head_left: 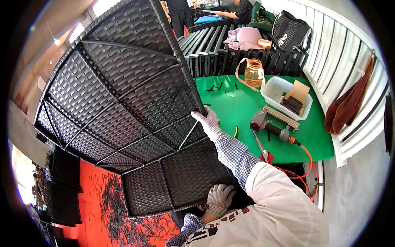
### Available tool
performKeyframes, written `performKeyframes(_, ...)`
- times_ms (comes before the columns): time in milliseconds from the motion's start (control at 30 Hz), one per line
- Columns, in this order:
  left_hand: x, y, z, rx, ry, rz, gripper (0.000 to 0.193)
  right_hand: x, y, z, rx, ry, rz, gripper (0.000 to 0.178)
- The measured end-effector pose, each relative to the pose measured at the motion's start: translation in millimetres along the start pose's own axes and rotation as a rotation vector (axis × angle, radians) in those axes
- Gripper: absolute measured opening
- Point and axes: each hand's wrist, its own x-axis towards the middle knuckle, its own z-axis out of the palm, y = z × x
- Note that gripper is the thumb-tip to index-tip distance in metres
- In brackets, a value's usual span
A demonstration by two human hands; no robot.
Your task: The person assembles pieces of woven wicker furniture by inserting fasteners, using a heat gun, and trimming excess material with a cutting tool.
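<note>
A large black wicker furniture piece [119,90] fills the left and middle of the view, tilted, with its frame bars showing. Its broad woven panel meets a smaller woven panel [185,177] at an angle. My right hand [209,122], in a pale knit glove, is closed round the rim of the broad panel, with the thumb on the woven side. Lower down, my gloved left hand [220,199] has its bent fingers over the near corner of the smaller panel, close to my body. The fingertips of the right hand are partly hidden.
The green table [230,150] at right bears a nail gun [269,123] on an orange hose, scissors [261,146], a plastic tub [277,84] and an orange bottle [254,73]. Black frames [205,45] stand behind. Black strips [119,214] litter the red floor. Two people [179,14] are at the back.
</note>
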Motion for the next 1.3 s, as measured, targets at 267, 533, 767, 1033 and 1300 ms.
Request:
performKeyframes(267, 2.1, -1.4, -1.4, -0.003, -0.022, -0.009, 0.025, 1.7, -5.8, 0.0, -0.001, -0.008, 0.032, 0.04)
performKeyframes(533, 3.8, -2.4, -5.4, -0.056, -0.076, -0.047, 0.022, -0.6, -8.7, -1.2, -0.016, -0.027, 0.042, 0.039)
performKeyframes(767, 5.4, -0.2, -6.2, -0.083, -0.08, -0.09, 0.018, 0.0, -5.2, -1.3, -0.014, -0.018, 0.053, 0.04)
performKeyframes(1033, 4.1, 1.1, -8.1, -0.093, -0.06, -0.061, 0.022, 4.2, 2.5, -2.7, 0.016, -0.023, 0.018, 0.042)
performKeyframes(1300, 2.5, -4.0, -7.6, -0.201, -0.064, -0.118, 0.02, 1.5, -2.4, -2.6, -0.008, -0.018, 0.019, 0.042)
